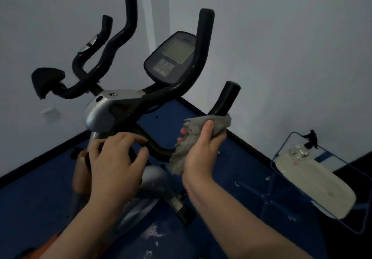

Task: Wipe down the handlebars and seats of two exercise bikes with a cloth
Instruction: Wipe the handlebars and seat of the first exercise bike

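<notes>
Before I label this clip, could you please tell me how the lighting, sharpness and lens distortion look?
Head view: dim and bluish, with no hard glare; the grey display console and black foam handlebar grip are reasonably sharp; the frayed grey cloth in the right hand is legible; the left hand is slightly soft; wide-angle bending curves the edges, and the bottom is blurred.

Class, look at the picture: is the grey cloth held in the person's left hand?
No, the grey cloth is gripped by the right hand against the handlebar.
</notes>
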Tool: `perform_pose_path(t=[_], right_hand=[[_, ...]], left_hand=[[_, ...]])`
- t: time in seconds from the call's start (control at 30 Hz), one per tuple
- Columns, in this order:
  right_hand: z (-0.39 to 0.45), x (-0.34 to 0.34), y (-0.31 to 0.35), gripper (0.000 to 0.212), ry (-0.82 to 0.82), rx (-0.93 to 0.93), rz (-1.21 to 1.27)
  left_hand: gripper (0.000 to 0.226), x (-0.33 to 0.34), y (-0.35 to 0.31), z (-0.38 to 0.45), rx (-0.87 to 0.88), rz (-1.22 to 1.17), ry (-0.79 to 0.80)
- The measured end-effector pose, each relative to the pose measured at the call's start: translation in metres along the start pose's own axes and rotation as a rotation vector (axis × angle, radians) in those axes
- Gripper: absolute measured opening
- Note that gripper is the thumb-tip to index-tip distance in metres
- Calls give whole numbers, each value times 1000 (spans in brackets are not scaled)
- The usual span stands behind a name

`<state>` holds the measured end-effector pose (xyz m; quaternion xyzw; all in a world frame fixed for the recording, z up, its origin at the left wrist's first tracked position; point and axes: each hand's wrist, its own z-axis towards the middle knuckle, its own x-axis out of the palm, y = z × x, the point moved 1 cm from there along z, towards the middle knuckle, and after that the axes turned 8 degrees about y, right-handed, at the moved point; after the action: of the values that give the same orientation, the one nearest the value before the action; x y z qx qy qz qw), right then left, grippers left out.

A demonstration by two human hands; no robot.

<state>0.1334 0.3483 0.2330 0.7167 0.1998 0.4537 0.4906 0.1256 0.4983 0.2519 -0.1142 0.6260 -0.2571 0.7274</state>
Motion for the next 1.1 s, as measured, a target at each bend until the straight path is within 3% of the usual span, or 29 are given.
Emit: perform_pose_path(t=[0.13,0.27,0.37,0.5,0.63,0.73,0.83,0.97,1.1], right_hand=[[22,1,16,26,-94,-60,-52],[-20,17,-19,49,-180,-319,-335],[-52,17,-47,60,-21,-446,-690],[-42,-19,-32,56,132,-744,-1553],[-43,-18,-24,52,409,-844,-1828],[-33,26,-23,49,437,-746,-2017],[-15,46,-14,48,629,-588,-1997],[-15,32,-13,49,709,-663,-2029],[13,69,-12,49,884,-177,-1816]], left_hand=[[15,-3,3,-1,60,-49,24],[27,-8,15,-5,163,-45,51],[35,-12,27,-7,226,-59,58],[36,-14,36,-12,258,-107,35],[39,-11,42,-21,229,-117,-14],[45,-9,40,-25,201,-155,-25],[47,-9,40,-28,184,-163,-24],[49,-8,41,-29,168,-150,-28],[46,-6,37,-28,160,-141,-58]])
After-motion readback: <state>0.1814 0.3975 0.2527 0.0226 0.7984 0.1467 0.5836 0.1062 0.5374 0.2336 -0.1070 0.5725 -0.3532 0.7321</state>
